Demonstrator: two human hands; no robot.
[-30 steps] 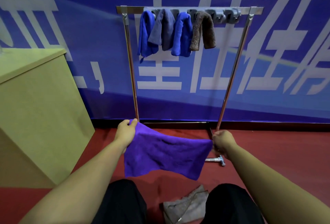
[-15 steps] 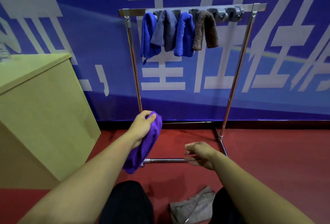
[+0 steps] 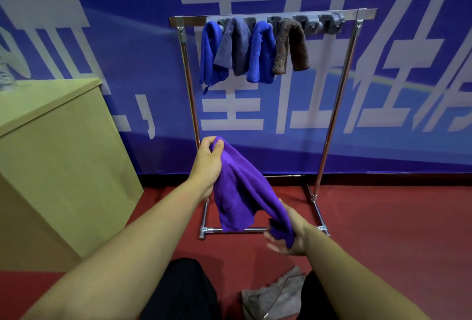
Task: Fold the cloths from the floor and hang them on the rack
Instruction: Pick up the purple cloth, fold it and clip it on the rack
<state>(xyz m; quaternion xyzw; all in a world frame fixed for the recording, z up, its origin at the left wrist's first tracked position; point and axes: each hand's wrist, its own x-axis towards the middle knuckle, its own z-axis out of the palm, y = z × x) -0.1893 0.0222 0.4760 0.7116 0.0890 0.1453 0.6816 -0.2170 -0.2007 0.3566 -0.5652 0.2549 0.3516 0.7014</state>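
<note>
A purple cloth [image 3: 242,192] hangs doubled over in front of me. My left hand [image 3: 208,160] pinches its upper end at about knee height of the rack. My right hand [image 3: 288,233] grips the lower bunched end, lower and to the right. The metal rack [image 3: 332,120] stands against the blue wall, and its top bar carries several hung cloths: a blue one [image 3: 210,54], a grey-blue one [image 3: 236,46], another blue one [image 3: 261,54] and a brown one [image 3: 291,46]. A grey cloth [image 3: 275,296] lies crumpled on the red floor between my knees.
A tan wooden cabinet [image 3: 58,166] stands at the left, close to my left arm. The rack's top bar has bare grey hooks [image 3: 329,22] at its right end. Red floor [image 3: 396,230] stretches to the right of the rack's base.
The cloth was held spread between both hands, then gathered into the left hand alone. My right hand let go, dropped, and now holds the cloth's lower end.
</note>
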